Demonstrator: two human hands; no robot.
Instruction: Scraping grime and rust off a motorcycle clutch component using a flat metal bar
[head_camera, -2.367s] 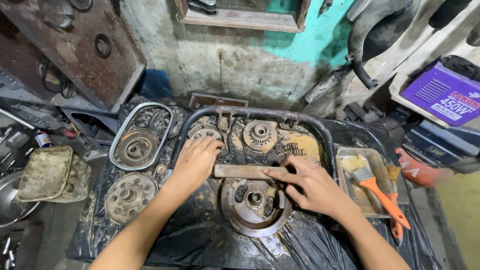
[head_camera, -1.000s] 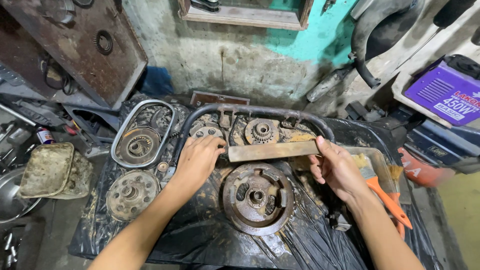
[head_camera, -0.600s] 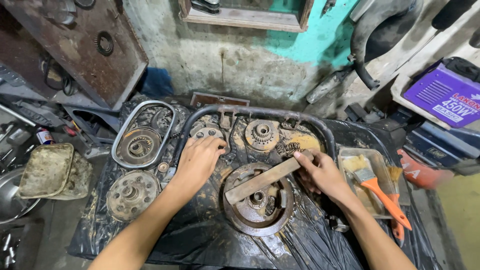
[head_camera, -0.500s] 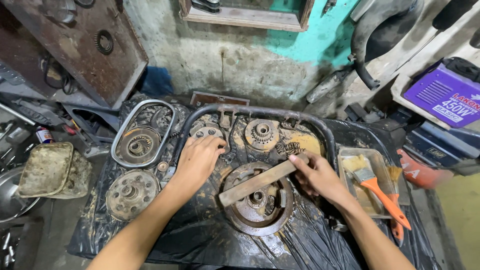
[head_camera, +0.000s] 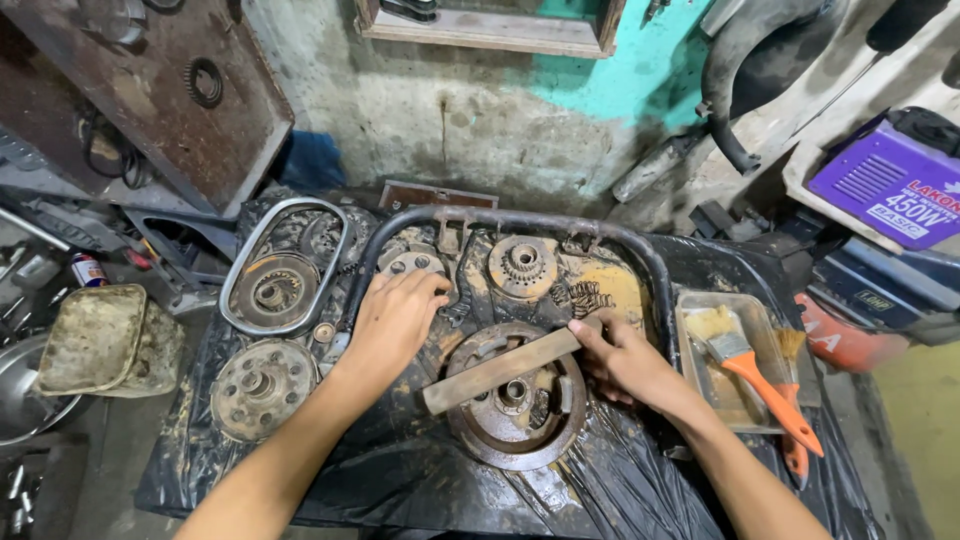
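Wooden bar (head_camera: 500, 368) across the rusty round hub (head_camera: 517, 397) — right hand (head_camera: 625, 360) gripping its end, left hand (head_camera: 392, 318) spread flat beside.

We see a black plastic sheet (head_camera: 400, 480) over the floor; on it lie rusty clutch discs (head_camera: 262, 385), a curved metal frame (head_camera: 520, 220) and a brush tray (head_camera: 700, 340).
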